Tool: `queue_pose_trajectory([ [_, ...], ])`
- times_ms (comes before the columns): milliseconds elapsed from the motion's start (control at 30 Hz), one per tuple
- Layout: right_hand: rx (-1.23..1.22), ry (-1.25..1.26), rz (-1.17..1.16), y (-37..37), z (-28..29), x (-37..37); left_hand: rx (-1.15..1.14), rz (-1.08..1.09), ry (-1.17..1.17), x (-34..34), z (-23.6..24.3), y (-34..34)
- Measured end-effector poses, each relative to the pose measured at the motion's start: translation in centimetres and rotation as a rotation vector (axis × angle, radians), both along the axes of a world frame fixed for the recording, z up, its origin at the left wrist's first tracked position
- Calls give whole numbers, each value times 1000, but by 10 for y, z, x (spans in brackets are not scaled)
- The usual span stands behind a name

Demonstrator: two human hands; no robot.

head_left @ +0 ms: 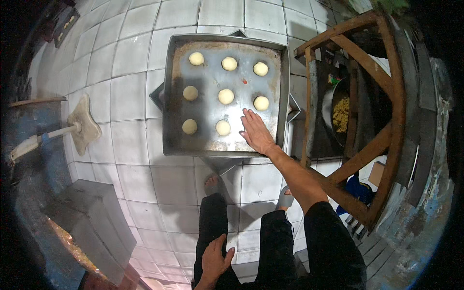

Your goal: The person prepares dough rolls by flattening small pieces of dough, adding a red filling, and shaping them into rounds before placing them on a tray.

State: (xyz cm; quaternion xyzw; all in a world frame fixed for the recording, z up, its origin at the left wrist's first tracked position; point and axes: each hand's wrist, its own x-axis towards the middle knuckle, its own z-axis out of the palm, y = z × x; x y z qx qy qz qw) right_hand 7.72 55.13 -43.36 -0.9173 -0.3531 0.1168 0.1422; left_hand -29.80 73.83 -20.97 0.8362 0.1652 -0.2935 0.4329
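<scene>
Several round pale dough balls (pixel 225 96) sit in rows on a square metal baking tray (pixel 175 145). My right hand (pixel 257 133) reaches over the tray's near right corner, palm down with fingers stretched out. What lies under the palm, if anything, is hidden. The nearest dough balls in sight are one just beyond its fingertips and one to its left. My left hand (pixel 216 259) hangs low over my dark trouser leg (pixel 212 220), thumb apart from the fingers and nothing visible in it.
Corners of another metal tray (pixel 157 95) stick out beneath. On the right stands a wooden frame (pixel 396 111) with a bowl of yellow crumbly food (pixel 340 115) inside. A grey box (pixel 92 227) is at the lower left, and a white stand fan base (pixel 84 124) sits on the tiles.
</scene>
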Motion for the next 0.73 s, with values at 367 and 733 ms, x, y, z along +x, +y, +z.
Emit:
queue_pose_trajectory([
  [367,0,928,-542,-184,233,-353,-672,601,445,-36,-22,10],
  [733,235,898,-1424,-478,286,-694,-320,740,74,-19,68,9],
])
